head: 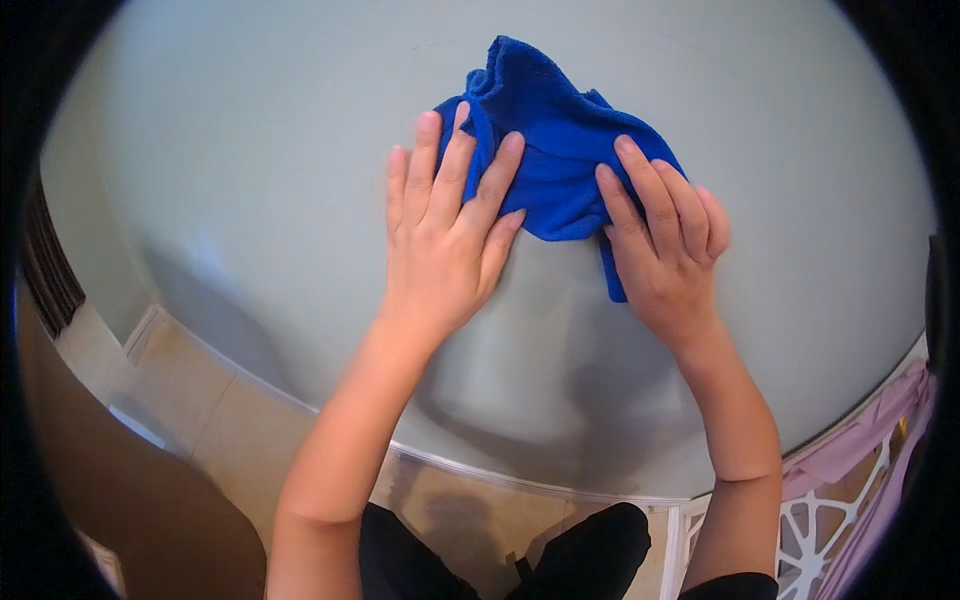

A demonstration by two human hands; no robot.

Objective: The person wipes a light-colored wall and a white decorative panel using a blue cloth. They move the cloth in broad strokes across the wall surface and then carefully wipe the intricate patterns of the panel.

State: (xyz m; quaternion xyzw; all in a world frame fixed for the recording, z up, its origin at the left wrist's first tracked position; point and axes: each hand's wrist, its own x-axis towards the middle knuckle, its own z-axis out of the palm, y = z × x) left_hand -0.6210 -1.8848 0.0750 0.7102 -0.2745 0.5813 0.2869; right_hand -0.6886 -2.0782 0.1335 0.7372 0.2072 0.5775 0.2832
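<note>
A blue cloth, apparently towelling, lies bunched and creased against a pale grey-green wall. My left hand presses on the cloth's left side with its fingers spread. A fold of the cloth runs up between those fingers, and the outer fingers reach past its edge onto the wall. At the right side, my right hand holds the cloth under bent fingers. Its index and middle fingertips lie on the fabric, and a narrow strip of cloth hangs below, beside the palm. The cloth's upper part stands up in a loose peak between and above both hands.
A white baseboard borders the wall above a beige tiled floor. A brown surface fills the lower left. Pink fabric drapes over a white web-patterned frame at right. My black-clothed legs are below.
</note>
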